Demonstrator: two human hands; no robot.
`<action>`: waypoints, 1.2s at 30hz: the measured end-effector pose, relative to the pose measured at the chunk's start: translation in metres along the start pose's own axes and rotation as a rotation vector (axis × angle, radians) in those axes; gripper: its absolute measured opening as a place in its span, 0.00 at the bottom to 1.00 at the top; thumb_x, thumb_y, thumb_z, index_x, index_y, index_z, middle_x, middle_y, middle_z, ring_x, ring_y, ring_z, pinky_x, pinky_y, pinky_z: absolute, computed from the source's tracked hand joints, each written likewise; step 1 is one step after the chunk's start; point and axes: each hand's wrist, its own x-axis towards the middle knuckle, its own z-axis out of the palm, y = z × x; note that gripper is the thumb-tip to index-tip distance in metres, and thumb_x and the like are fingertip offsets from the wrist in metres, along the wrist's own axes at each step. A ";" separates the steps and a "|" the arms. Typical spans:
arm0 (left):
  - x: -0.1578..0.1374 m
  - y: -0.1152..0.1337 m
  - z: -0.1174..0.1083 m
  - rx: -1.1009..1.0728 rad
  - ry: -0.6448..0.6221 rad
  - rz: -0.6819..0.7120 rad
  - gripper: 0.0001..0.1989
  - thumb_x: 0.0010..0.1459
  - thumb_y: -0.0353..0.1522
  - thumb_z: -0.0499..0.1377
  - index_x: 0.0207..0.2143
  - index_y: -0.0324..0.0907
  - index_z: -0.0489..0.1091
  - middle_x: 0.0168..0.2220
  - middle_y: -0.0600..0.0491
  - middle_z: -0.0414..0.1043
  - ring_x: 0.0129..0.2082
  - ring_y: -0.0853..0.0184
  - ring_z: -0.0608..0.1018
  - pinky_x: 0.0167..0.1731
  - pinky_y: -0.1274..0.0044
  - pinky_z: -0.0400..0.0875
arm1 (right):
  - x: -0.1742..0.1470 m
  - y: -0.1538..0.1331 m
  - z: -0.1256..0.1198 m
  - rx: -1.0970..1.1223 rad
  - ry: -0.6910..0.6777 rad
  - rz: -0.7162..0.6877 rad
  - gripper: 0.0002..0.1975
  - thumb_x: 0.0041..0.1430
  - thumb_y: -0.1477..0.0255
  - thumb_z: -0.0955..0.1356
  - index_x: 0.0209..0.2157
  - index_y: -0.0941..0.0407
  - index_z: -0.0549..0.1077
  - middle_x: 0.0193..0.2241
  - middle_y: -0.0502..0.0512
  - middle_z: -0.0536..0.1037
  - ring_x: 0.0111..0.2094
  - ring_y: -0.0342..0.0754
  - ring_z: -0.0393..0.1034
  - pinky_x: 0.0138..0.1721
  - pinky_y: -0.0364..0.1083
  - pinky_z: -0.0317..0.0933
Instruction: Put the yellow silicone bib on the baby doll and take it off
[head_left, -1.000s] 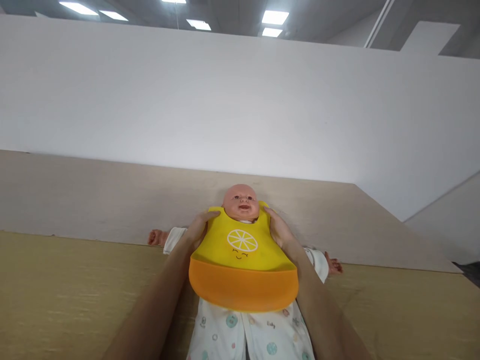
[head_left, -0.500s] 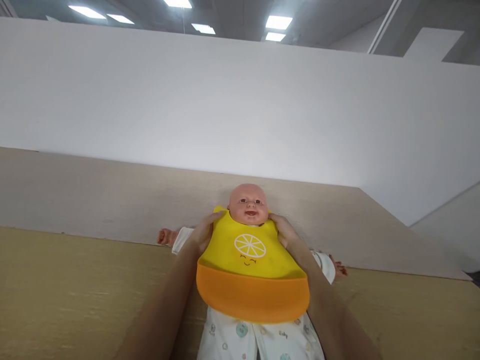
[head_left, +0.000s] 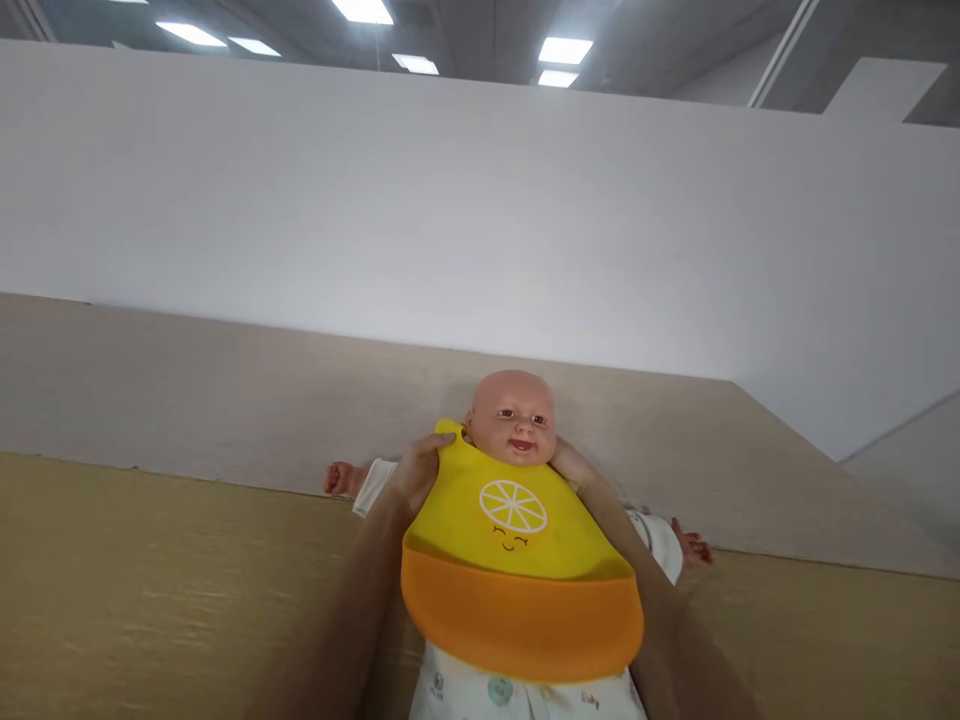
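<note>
A baby doll [head_left: 513, 395] in white printed clothes lies on its back, arms spread. Over its chest is a baby bib [head_left: 457, 515], yellow with a lemon-slice face and an orange catch pocket [head_left: 521, 625]. My left hand [head_left: 420, 472] pinches the bib's upper left edge beside the doll's neck, thumb on top; a yellow strap end shows above it. On the other side, my right hand [head_left: 574, 468] reaches behind the doll's neck. Its fingers and the bib's right strap are hidden there.
The doll lies across a pale grey-beige surface [head_left: 225, 400] and a yellowish wood-look surface [head_left: 165, 580] nearer me. A white partition [head_left: 450, 210] stands close behind the doll's head. Ceiling lights [head_left: 565, 50] show above it.
My right hand has slid behind the doll's neck, and its thumb no longer shows on the bib. The doll's head has tilted slightly, and the bib's right shoulder sits lower.
</note>
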 end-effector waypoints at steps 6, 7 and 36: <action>0.001 0.000 -0.001 0.061 -0.007 0.005 0.22 0.47 0.27 0.56 0.47 0.39 0.68 0.35 0.49 0.77 0.35 0.62 0.79 0.39 0.73 0.72 | -0.011 -0.005 0.012 0.079 -0.001 0.021 0.11 0.38 0.74 0.68 0.30 0.57 0.73 0.28 0.56 0.79 0.37 0.57 0.73 0.42 0.52 0.65; 0.001 -0.001 -0.001 0.059 0.004 -0.004 0.21 0.47 0.27 0.56 0.47 0.39 0.68 0.35 0.49 0.77 0.35 0.62 0.79 0.39 0.73 0.72 | -0.011 -0.005 0.013 0.090 -0.005 0.022 0.11 0.38 0.74 0.69 0.29 0.57 0.73 0.29 0.56 0.79 0.37 0.57 0.73 0.42 0.52 0.65; 0.016 -0.009 0.000 0.194 0.234 0.108 0.21 0.38 0.25 0.61 0.40 0.42 0.67 0.29 0.54 0.76 0.29 0.64 0.77 0.28 0.76 0.69 | 0.009 0.011 -0.013 0.074 -0.067 -0.104 0.15 0.42 0.71 0.70 0.36 0.57 0.75 0.30 0.53 0.80 0.37 0.53 0.74 0.39 0.50 0.67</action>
